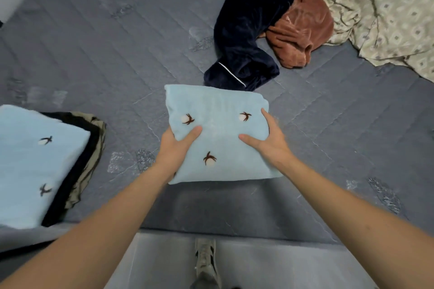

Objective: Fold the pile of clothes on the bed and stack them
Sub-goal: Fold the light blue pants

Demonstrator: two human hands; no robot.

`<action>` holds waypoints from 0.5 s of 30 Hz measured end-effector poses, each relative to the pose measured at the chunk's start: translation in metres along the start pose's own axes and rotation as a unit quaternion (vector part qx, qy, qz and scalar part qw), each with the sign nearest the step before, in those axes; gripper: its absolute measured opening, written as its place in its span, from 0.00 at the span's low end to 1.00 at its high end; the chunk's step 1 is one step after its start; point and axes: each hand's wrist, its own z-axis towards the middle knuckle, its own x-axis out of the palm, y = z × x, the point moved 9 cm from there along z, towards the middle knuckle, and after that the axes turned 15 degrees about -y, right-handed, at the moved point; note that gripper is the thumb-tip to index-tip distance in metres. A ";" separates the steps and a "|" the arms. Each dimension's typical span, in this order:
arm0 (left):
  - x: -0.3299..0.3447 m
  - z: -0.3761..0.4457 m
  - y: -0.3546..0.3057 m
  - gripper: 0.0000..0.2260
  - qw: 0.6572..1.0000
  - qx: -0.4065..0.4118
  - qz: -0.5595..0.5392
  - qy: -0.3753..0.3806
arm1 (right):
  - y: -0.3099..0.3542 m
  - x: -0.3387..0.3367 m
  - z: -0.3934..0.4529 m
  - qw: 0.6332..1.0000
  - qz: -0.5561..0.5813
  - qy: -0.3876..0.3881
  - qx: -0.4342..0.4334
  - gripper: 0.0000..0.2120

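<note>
Hands, two, both clamped on one folded light-blue garment [218,134]. Left hand [175,145] grips its near-left edge, thumb lying on top, fingers hidden beneath the cloth. Right hand [267,138] holds its right side, thumb and forefinger spread flat on the upper face, remaining fingers out of sight under the edge. Both forearms bare, reaching in from the near side.

Garment: squared bundle, fleecy, three small brown-and-white motifs on top. Whether it rests on the bed [94,42] or is lifted just above it cannot be told. Far edge just beside, possibly overlapping, the cuff of the dark navy garment [246,30].

Left of the left hand, well apart: stack of folded clothes [35,166], a matching light-blue piece on top, black and patterned beige layers showing at its right edge. A strip of bare grey quilted bed lies between the stack and the held bundle.

Beyond the hands, to the far right: navy garment, unfolded, white piping on one cuff, touching a rust-brown garment [303,28], also crumpled. Behind these, a beige patterned sheet [387,7], rumpled, running along the far-right edge of the bed.

Far left of the hands: wide stretch of grey quilt. Near edge of the bed lies below the forearms; floor [164,265] beneath it.
</note>
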 end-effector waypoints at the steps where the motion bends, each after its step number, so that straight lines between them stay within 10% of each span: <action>1: -0.018 -0.006 -0.011 0.19 1.000 0.006 -0.006 -0.011 | 0.018 0.008 -0.007 1.000 -0.001 0.008 -0.013 0.53; 15: -0.368 -0.059 -0.093 0.19 0.948 0.049 -0.073 -0.305 | 0.271 0.274 -0.130 0.956 -0.034 0.207 -0.205 0.51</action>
